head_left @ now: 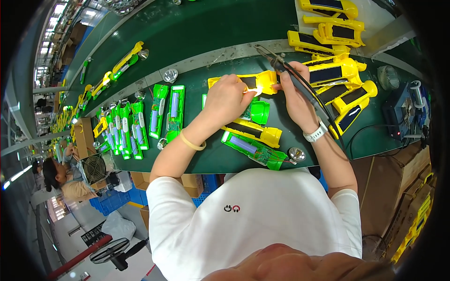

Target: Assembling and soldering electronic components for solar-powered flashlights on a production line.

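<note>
Mid-solder: left hand [228,96] gripping yellow shell [255,82], right hand [293,89] holding iron [286,70]; finished shells [340,89] at 2 o'clock, green halves [159,112] waiting at 9.

We see green conveyor belt [197,28] running past bench. Row of green half-shells with blue cells [140,122] lies left. Stack of yellow shells with dark panels [344,84] sits right. We note blue bench unit [398,114] far right, small fan [93,167] lower left, cardboard boxes [412,206] under bench.
</note>
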### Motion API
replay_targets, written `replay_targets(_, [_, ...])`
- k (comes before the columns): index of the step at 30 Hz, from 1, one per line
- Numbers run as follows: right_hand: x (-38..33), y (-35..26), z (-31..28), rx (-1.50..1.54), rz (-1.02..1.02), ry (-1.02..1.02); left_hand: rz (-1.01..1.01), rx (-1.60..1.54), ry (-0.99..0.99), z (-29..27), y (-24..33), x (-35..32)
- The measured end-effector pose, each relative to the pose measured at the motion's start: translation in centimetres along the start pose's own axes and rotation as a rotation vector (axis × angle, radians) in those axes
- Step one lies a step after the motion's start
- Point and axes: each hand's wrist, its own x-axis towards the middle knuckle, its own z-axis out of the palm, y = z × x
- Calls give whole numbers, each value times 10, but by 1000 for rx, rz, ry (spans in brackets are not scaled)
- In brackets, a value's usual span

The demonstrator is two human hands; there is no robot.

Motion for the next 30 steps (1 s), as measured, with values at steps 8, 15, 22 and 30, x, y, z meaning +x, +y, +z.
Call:
replay_targets(8, [2,6,16,97,-205,12,-70,-83,-3,10,-3,-2])
replay_targets(15, [-1,14,21,193,-219,55,-93,-254,59,5,-12,-10])
replay_targets(22, [-11,23,11,-26,-321,-19,-317,-140,178,-30,-49,-28])
replay_targets(30, [-11,27,13,-46,-339,-23,-469,35,-15,-10,-43,-25])
